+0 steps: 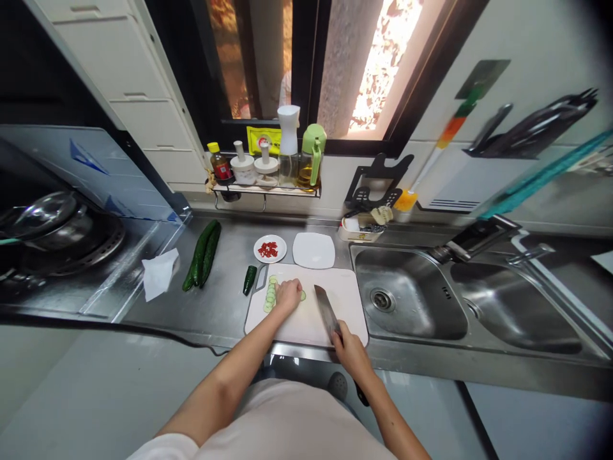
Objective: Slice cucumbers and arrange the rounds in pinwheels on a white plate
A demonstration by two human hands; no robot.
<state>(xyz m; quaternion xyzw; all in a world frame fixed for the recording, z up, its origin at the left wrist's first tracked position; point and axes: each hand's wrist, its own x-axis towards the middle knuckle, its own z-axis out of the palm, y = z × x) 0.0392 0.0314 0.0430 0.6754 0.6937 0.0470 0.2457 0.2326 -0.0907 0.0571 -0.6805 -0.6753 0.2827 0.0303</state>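
Note:
On the white cutting board [311, 329], my left hand [288, 297] rests with its fingers curled down. A pale green cucumber piece [303, 296] peeks out at the right side of those fingers; the rest of it is hidden under them. Just left of the hand, overlapping cucumber slices [269, 295] lie in a row. My right hand [348, 345] grips the handle of a kitchen knife [325, 309], its broad blade slanting up and left over the board's right half, apart from the left hand. A short cucumber end [249, 280] lies off the board's left edge.
Behind the board stand a small plate of chopped red pieces [270, 249] and a white square plate [313, 250]. Whole cucumbers [202, 255] and a paper towel [160, 275] lie left. A double sink [412, 294] adjoins the right. Condiments fill a wall rack [265, 188].

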